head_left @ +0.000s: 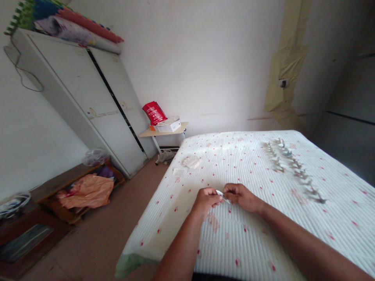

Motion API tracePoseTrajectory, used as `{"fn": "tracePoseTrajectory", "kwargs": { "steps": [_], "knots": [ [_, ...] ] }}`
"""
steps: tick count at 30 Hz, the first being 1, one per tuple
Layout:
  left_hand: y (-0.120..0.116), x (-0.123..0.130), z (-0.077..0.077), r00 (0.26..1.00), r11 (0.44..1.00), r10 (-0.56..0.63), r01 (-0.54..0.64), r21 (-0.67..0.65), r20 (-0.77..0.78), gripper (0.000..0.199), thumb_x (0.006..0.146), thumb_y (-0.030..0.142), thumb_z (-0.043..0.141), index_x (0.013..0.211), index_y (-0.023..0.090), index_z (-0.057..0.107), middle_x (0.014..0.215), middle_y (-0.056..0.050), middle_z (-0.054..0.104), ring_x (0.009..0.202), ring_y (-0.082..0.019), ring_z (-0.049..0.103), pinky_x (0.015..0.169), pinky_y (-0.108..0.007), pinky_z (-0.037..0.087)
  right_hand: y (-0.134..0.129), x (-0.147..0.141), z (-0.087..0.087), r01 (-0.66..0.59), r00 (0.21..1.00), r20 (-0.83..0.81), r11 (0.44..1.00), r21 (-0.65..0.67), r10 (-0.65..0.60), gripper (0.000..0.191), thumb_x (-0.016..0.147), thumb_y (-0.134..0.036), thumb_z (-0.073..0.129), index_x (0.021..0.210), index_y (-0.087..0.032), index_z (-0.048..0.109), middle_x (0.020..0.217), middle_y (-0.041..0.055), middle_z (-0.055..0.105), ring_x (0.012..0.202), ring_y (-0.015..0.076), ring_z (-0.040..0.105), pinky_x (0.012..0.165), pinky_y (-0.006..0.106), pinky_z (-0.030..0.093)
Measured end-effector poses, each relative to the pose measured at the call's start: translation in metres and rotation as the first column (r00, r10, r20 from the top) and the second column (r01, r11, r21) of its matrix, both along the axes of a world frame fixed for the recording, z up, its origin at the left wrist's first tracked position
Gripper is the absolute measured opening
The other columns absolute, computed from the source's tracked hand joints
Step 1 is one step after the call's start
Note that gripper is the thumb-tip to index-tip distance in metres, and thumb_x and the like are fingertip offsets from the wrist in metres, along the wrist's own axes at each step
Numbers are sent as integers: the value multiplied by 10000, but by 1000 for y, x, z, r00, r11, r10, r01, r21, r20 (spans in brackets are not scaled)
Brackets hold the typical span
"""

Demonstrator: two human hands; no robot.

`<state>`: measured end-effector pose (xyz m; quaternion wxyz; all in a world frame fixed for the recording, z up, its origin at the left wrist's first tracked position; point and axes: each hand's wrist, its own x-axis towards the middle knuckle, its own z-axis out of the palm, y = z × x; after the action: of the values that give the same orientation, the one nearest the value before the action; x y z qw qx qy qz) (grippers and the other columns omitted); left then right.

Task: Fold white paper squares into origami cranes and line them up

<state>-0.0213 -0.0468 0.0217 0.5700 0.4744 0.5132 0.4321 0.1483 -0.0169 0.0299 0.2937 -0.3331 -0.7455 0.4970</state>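
Observation:
Above the bed's near middle, my left hand (207,200) and my right hand (240,196) pinch a small strip of folded white paper (222,195) between them. The fingers of both hands are closed on it, and they partly hide its shape. To the right, small folded paper figures (299,169) stand in rows on the bedspread; they are blurred, and their exact form is hard to make out. A fanned pile of printed paper pieces (191,161) lies at the bed's left side, with one flat paper piece (177,172) near it.
The bed (234,242) has a white ribbed cover with red dots. Beyond its far left corner stands a small table (144,134) with a red bag (154,113) and a white box (170,125). A grey cabinet (73,86) and a low wooden shelf (48,201) line the left.

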Motion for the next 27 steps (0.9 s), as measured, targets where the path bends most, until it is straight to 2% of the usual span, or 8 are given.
{"fn": "tracePoseTrajectory", "kwargs": {
  "steps": [3, 11, 18, 27],
  "knots": [
    [0, -2, 0, 999, 999, -40, 40, -9, 9, 199, 562, 288, 653, 630, 110, 595, 578, -26, 601, 482, -67, 430, 486, -205, 270, 0, 1, 0, -28, 999, -20, 995, -92, 26, 204, 747, -363, 520, 673, -174, 503, 544, -52, 439, 478, 78, 397, 477, 205, 309],
    [0, -7, 2, 983, 985, -173, 171, 28, 55, 225, 567, 309, 674, 653, 112, 609, 576, -2, 577, 476, -54, 400, 502, -206, 276, -1, -2, 1, -24, 999, -28, 989, -146, 20, 164, 718, -320, 533, 659, -168, 514, 524, -57, 445, 438, 63, 392, 435, 188, 285],
    [-3, -7, 0, 985, 990, -129, 122, 73, 112, 276, 545, 323, 716, 681, 108, 610, 553, 13, 545, 471, -52, 382, 498, -205, 262, -6, -7, 3, -4, 996, -84, 987, -161, -10, 186, 722, -334, 536, 648, -166, 504, 497, -63, 436, 421, 64, 377, 440, 195, 278],
    [-4, -7, -5, 975, 996, -71, 58, 69, 211, 281, 540, 321, 734, 638, 111, 576, 510, 35, 497, 454, -40, 349, 486, -204, 236, -14, -14, 3, 82, 992, -88, 992, -98, -91, 235, 750, -379, 532, 645, -170, 502, 498, -50, 441, 440, 75, 382, 445, 205, 295]
  ]
}}
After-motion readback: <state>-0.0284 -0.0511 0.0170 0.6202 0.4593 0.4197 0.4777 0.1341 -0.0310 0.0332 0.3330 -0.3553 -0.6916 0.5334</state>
